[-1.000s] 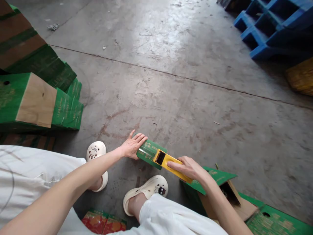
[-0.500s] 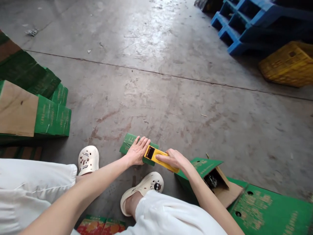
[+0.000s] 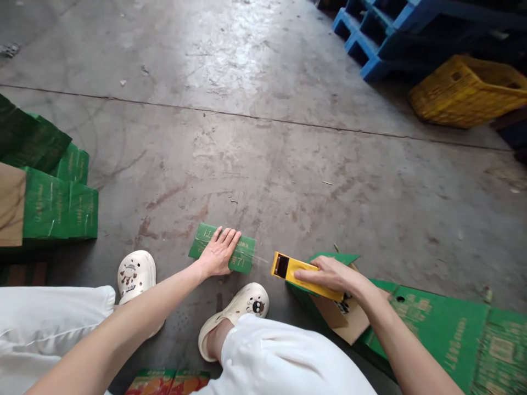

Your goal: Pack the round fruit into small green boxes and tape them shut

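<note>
a small cardboard carton (image 3: 242, 264), matte green with creased edges and a rectangular upper face, lies against the scuffed grey concrete floor (image 3: 263, 175), ahead of the gap between two cream foam clogs (image 3: 234, 316). the left hand (image 3: 217, 255) rests palm down across its middle, laid flat with the fingers slightly parted. the right hand (image 3: 329, 272) is wrapped around a smooth yellow hand tool (image 3: 293, 269), its thumb along the upper face; a dark rectangular window is set in the tool's front end. a faint translucent streak spans the gap between carton and tool; whether it is tape i cannot tell.

gold chinese characters are printed on the carton, "了!" readable near its right end; the rest is covered or blurred. more gold lettering, too soft to read, runs over the stacked green cartons (image 3: 61, 208) at left and the green cardboard (image 3: 444, 332) at lower right.

the carton's long axis runs left to right, dipping slightly rightward. the tool slopes the same way, its windowed end pointing at the carton, not touching it. beneath the right forearm a carton with a raw brown flap (image 3: 352, 333) gapes.
</note>
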The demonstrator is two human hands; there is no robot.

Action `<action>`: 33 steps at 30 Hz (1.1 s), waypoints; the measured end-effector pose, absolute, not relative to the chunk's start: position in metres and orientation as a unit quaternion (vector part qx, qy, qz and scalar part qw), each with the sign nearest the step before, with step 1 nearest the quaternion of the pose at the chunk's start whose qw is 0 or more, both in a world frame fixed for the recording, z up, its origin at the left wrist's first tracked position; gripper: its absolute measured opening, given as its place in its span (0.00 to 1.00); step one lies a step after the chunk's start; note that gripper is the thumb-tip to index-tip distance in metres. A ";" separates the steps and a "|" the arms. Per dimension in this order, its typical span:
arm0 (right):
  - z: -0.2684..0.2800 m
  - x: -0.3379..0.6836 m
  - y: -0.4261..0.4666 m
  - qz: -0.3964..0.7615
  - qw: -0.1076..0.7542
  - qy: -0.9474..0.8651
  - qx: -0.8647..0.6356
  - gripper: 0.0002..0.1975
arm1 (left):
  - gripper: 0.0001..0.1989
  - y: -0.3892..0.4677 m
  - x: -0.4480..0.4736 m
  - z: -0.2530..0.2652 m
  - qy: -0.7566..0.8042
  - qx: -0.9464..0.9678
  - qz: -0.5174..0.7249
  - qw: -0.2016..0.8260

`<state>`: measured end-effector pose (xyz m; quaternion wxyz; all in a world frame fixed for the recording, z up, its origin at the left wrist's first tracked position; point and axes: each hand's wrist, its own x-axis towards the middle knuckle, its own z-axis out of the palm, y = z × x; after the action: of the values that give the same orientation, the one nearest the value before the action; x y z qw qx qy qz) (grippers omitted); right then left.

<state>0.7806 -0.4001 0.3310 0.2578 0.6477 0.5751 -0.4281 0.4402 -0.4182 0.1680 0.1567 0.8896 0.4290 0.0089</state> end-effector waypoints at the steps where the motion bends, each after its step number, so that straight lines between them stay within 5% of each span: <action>1: 0.330 0.778 -0.400 -0.414 0.269 0.579 0.649 0.25 | 0.55 -0.419 0.440 0.168 0.429 0.890 0.008 0.157; 8: 0.313 0.745 -0.390 -0.338 0.335 0.597 0.645 0.27 | 0.57 -0.420 0.440 0.170 0.424 0.892 0.004 0.157; 18: 0.283 0.737 -0.387 -0.346 0.318 0.602 0.646 0.28 | 0.55 -0.420 0.440 0.173 0.425 0.892 0.006 0.154; 22: 0.301 0.753 -0.388 -0.355 0.312 0.600 0.646 0.25 | 0.48 -0.420 0.439 0.179 0.416 0.896 0.016 0.158; 29: 0.369 0.784 -0.412 -0.447 0.256 0.569 0.641 0.30 | 0.52 -0.420 0.438 0.180 0.413 0.896 0.008 0.164; 33: 0.371 0.786 -0.410 -0.385 0.302 0.595 0.638 0.31 | 0.53 -0.422 0.438 0.181 0.415 0.896 0.011 0.156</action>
<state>0.7865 -0.4101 0.3707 0.3016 0.6376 0.5953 -0.3848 0.4382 -0.4215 0.1806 0.1559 0.8964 0.4147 0.0113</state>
